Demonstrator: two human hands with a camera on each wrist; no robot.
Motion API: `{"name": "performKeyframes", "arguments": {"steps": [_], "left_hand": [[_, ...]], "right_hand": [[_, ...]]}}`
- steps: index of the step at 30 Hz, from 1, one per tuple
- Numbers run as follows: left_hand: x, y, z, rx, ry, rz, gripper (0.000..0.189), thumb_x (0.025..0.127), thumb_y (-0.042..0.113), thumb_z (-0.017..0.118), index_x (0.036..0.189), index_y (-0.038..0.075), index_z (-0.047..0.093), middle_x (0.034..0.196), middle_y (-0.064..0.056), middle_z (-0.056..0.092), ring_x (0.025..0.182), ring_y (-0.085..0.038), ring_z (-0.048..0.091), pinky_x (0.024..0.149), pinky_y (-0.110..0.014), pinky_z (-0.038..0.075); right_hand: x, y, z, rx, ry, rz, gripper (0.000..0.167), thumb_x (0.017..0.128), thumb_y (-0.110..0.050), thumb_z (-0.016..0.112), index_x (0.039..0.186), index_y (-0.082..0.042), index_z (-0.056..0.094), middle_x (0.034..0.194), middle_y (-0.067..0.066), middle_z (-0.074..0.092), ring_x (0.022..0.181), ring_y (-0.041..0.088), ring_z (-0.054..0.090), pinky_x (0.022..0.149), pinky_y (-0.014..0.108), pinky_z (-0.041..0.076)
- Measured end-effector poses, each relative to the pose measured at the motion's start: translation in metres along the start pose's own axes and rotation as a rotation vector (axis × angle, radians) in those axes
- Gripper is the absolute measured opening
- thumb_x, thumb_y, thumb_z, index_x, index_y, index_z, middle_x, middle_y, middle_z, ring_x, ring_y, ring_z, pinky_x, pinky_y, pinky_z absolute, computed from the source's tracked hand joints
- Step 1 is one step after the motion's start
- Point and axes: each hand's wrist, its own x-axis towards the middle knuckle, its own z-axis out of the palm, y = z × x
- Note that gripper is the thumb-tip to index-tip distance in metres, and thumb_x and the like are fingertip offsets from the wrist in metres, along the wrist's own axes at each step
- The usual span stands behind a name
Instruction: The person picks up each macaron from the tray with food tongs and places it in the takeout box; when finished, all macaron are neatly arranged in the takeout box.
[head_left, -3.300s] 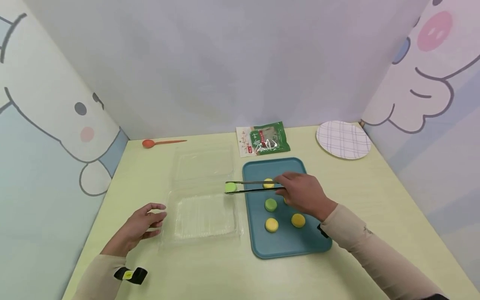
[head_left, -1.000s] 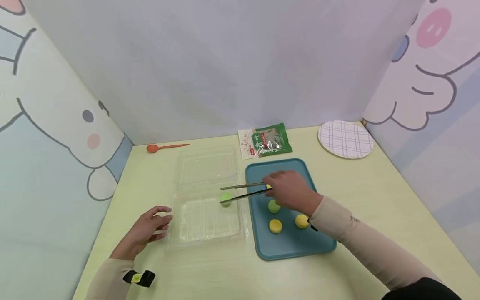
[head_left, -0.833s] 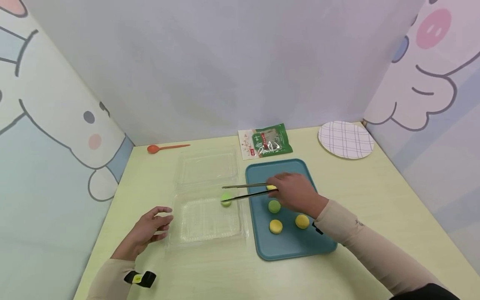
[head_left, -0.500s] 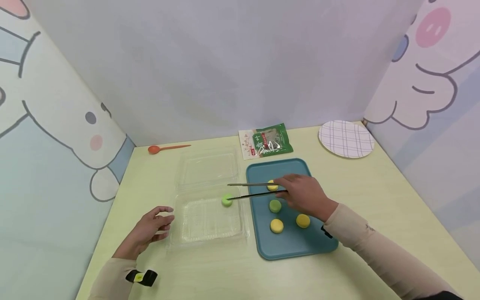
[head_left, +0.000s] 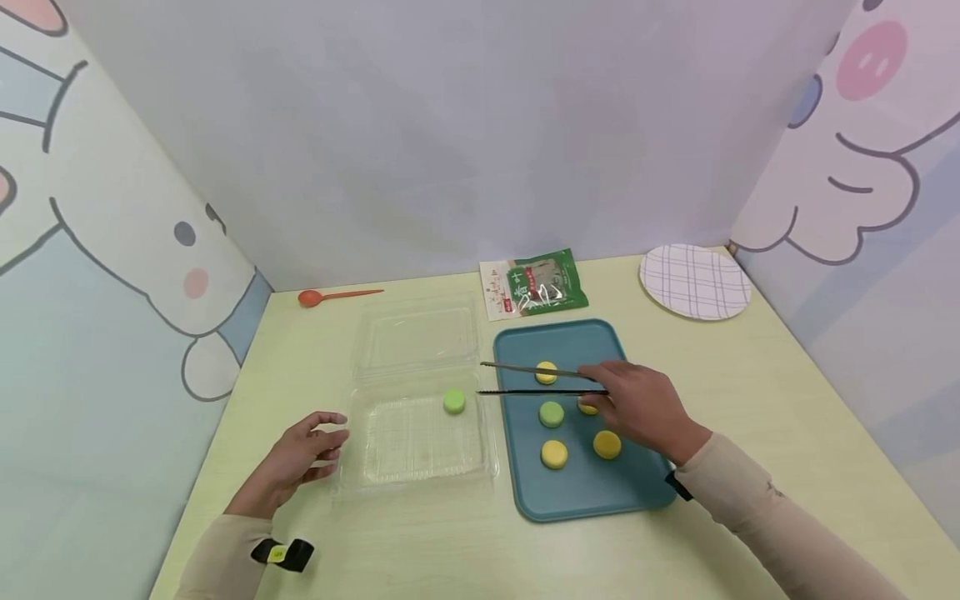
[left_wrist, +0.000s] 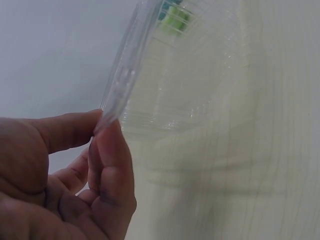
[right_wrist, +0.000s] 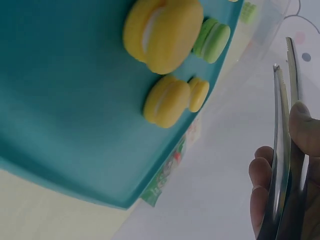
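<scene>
My right hand [head_left: 637,408] grips metal tongs [right_wrist: 281,165] over the blue tray [head_left: 592,492], their tips apart with nothing between them. Between thumb and fingers, my left hand [left_wrist: 75,170] pinches the left rim of a clear plastic container [head_left: 420,442], whose lid [head_left: 416,333] lies folded back behind. Inside the container, near its back right corner, sits a green macaron [head_left: 454,402]. On the tray lie another green macaron [head_left: 551,414] and several yellow macarons [head_left: 554,454]; one is partly hidden by my right hand.
At the back of the table are a red spoon [head_left: 310,297] on the left, a green and white packet [head_left: 534,284] behind the tray, and a checked plate [head_left: 695,282] on the right. Walls stand at the back and both sides.
The tongs carried the green macaron into the container, spread and let it go. My right hand has since drawn back rightward over the tray with them. My left hand stays at the container's rim.
</scene>
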Motion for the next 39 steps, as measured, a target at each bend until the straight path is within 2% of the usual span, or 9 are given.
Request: {"name": "performKeyframes", "arguments": {"steps": [10,12,16,17,19,21,23,32,39], "left_hand": [[0.001,-0.001,0.0,0.003,0.004,0.002,0.041,0.102,0.02,0.061,0.135,0.0,0.048,0.088,-0.008,0.059,0.075,-0.017,0.057,0.065,-0.028,0.054],[0.0,-0.001,0.001,0.003,0.005,-0.001,0.041,0.102,0.021,0.061,0.135,0.001,0.048,0.087,-0.008,0.059,0.075,-0.017,0.057,0.065,-0.028,0.054],[0.0,-0.001,0.001,-0.002,0.0,0.002,0.041,0.102,0.021,0.061,0.135,0.0,0.048,0.086,-0.007,0.059,0.075,-0.017,0.057,0.065,-0.028,0.054],[0.0,-0.001,0.001,-0.004,-0.003,0.003,0.041,0.102,0.021,0.061,0.135,0.0,0.048,0.086,-0.007,0.058,0.075,-0.017,0.057,0.065,-0.028,0.054],[0.0,-0.001,0.001,-0.011,-0.007,0.004,0.042,0.102,0.021,0.061,0.135,0.0,0.047,0.086,-0.006,0.058,0.075,-0.017,0.057,0.065,-0.028,0.054],[0.001,-0.001,0.0,-0.017,-0.011,0.007,0.042,0.102,0.021,0.061,0.136,0.0,0.047,0.085,-0.006,0.058,0.074,-0.017,0.057,0.065,-0.027,0.054],[0.001,-0.001,0.0,-0.02,-0.012,0.008,0.042,0.102,0.021,0.061,0.136,0.0,0.047,0.085,-0.006,0.058,0.074,-0.016,0.057,0.065,-0.027,0.054],[0.001,-0.001,-0.002,-0.021,-0.014,0.009,0.042,0.102,0.021,0.061,0.136,0.0,0.047,0.085,-0.005,0.058,0.074,-0.016,0.056,0.065,-0.027,0.054],[0.002,0.0,-0.001,-0.024,-0.02,0.01,0.041,0.103,0.02,0.06,0.135,0.0,0.046,0.082,-0.004,0.057,0.071,-0.016,0.056,0.064,-0.027,0.054]], "right_hand": [[-0.023,0.013,-0.001,-0.014,0.044,0.033,0.047,0.078,-0.027,0.087,0.118,-0.008,0.07,0.099,0.009,0.073,0.079,0.022,0.069,0.058,0.039,0.053],[-0.027,0.015,-0.001,-0.017,0.056,0.025,0.047,0.086,-0.04,0.079,0.118,-0.007,0.07,0.099,0.008,0.073,0.078,0.022,0.069,0.058,0.039,0.053],[-0.034,0.019,-0.001,-0.021,0.076,0.016,0.062,0.096,-0.06,0.046,0.119,-0.008,0.07,0.098,0.009,0.073,0.078,0.022,0.069,0.057,0.039,0.053],[-0.036,0.02,-0.001,-0.021,0.082,0.015,0.061,0.096,-0.06,0.046,0.118,-0.008,0.07,0.098,0.009,0.073,0.078,0.023,0.069,0.057,0.039,0.053],[-0.039,0.022,-0.001,-0.023,0.097,0.012,0.051,0.094,-0.053,0.064,0.118,-0.008,0.071,0.098,0.009,0.073,0.079,0.024,0.069,0.057,0.04,0.053],[-0.042,0.024,-0.001,-0.027,0.11,0.008,0.045,0.084,-0.037,0.082,0.117,-0.008,0.071,0.099,0.009,0.073,0.08,0.024,0.07,0.056,0.04,0.053],[-0.044,0.026,-0.002,-0.034,0.12,0.006,0.051,0.071,-0.021,0.09,0.116,-0.008,0.071,0.099,0.009,0.073,0.079,0.024,0.07,0.055,0.04,0.053],[-0.049,0.033,-0.003,-0.038,0.108,0.043,0.05,0.071,-0.019,0.09,0.116,-0.008,0.071,0.093,0.006,0.073,0.068,0.014,0.064,0.051,0.032,0.048],[-0.049,0.036,-0.004,-0.043,0.074,0.072,0.05,0.071,-0.016,0.091,0.115,-0.007,0.07,0.091,0.007,0.072,0.066,0.014,0.061,0.049,0.03,0.046]]}}
